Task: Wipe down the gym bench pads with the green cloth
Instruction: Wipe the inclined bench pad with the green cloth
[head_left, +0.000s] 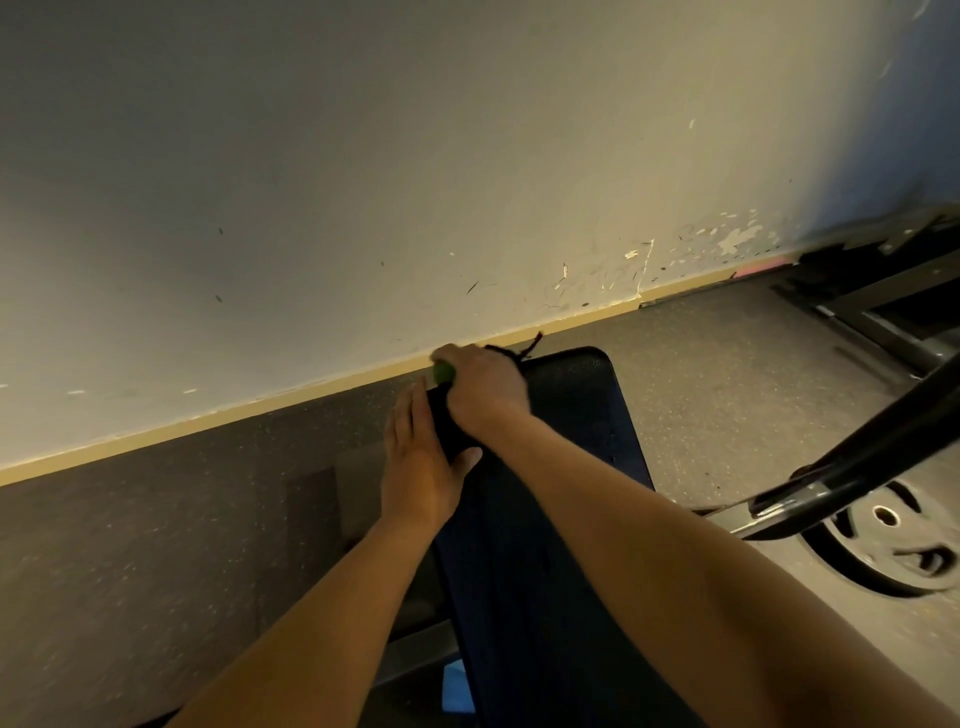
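Two hands are working at the far end of the pad (571, 415), close to the wall. The right hand (480, 389) is curling into a fist around the cloth (444, 372), which is showing only as a small green bulge on the fist's left side, pressed against the pad's far left corner. The left hand (418, 467) is lying just beside and behind it, fingers straight and together along the pad's left edge, thumb reaching over onto the top. The cloth is looking soft and light, so it is probably best wadded in the palm, as here, with pressure coming down through the knuckles. The pad is likely firm under a smooth, slightly slick cover, so the flat left hand seems to be steadying it. The pad's long axis is running from the hands back under both forearms toward the person, its rounded end pointing at the wall.
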